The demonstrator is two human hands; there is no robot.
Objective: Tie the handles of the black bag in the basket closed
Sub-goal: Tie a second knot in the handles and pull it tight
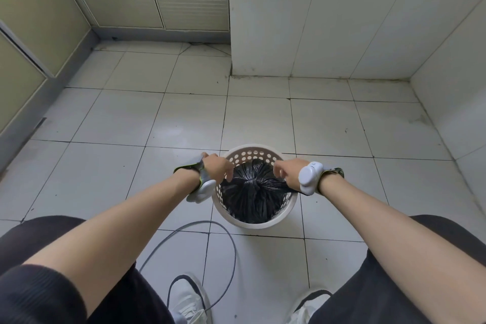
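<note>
A round white perforated basket (243,224) stands on the tiled floor in front of me. Inside it sits a black plastic bag (251,200), its top gathered to a tight bunch at the middle. My left hand (217,167) is over the basket's left rim, fingers closed on one bag handle. My right hand (286,172) is over the right rim, closed on the other handle (284,187), which stretches taut from the bunch out under my wrist. Both handles are pulled outward, left and right. A white device is strapped to each wrist.
A grey cable (226,234) loops on the floor between my feet and the basket. My white shoes (188,297) are at the bottom. A tiled wall corner (231,60) juts out behind the basket; cabinet panels line the left side.
</note>
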